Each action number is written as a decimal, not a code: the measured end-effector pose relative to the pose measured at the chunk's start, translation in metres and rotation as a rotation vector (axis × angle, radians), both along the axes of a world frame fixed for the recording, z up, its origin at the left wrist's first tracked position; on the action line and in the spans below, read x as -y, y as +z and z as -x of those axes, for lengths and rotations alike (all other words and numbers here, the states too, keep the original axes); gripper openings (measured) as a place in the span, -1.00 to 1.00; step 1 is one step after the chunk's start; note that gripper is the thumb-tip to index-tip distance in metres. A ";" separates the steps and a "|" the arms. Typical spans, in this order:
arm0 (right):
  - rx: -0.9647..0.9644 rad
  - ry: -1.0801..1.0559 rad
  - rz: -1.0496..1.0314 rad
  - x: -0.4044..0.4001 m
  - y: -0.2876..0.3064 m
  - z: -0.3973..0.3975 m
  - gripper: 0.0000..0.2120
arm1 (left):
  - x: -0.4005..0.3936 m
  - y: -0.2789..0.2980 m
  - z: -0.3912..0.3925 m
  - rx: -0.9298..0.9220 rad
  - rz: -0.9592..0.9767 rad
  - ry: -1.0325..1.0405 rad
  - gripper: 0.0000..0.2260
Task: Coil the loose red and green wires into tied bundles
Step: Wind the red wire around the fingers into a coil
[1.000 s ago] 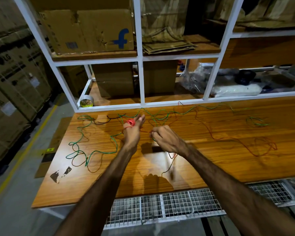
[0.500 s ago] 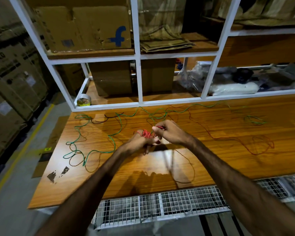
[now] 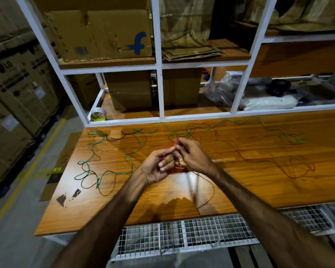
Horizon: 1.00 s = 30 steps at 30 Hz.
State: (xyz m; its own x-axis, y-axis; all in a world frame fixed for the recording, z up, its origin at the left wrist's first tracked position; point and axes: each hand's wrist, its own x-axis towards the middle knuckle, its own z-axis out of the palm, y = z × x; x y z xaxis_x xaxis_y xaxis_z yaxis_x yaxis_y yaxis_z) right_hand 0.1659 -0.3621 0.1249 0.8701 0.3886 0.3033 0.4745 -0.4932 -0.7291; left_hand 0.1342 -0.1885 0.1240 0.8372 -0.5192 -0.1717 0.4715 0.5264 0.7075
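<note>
Head view: left hand [image 3: 159,167] grips small red wire coil [image 3: 177,167] above desk [image 3: 240,190]; right hand [image 3: 193,157] pinches its strand. Wire light, thin, springy; coil likely unwinds if released. Green wire [image 3: 112,172] loose on desk, left side.

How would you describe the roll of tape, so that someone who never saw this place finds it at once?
Start at the white rack behind the wooden table and go to its lowest shelf, far left corner. The tape roll sits there on its own, left of two plain brown boxes. It is the only small round thing there, pale outside with yellow inside.
</note>
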 end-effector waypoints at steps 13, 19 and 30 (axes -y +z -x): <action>0.422 -0.050 0.251 0.007 0.008 0.015 -0.88 | -0.002 0.009 0.003 0.017 -0.095 0.018 -0.68; 0.458 -0.165 0.153 0.006 0.022 0.010 -0.88 | -0.011 0.001 0.006 0.059 -0.284 -0.007 -0.70; 0.552 -0.181 0.641 0.015 -0.003 -0.007 -0.84 | -0.005 0.007 0.024 0.151 -0.334 -0.375 -0.64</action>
State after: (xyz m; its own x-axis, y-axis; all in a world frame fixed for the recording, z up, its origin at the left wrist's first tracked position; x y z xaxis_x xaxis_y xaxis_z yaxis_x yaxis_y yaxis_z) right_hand 0.1725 -0.3766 0.1224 0.7279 0.4989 0.4705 0.5532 -0.8326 0.0271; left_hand 0.1098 -0.1840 0.1314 0.6324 -0.7256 -0.2712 0.4644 0.0750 0.8824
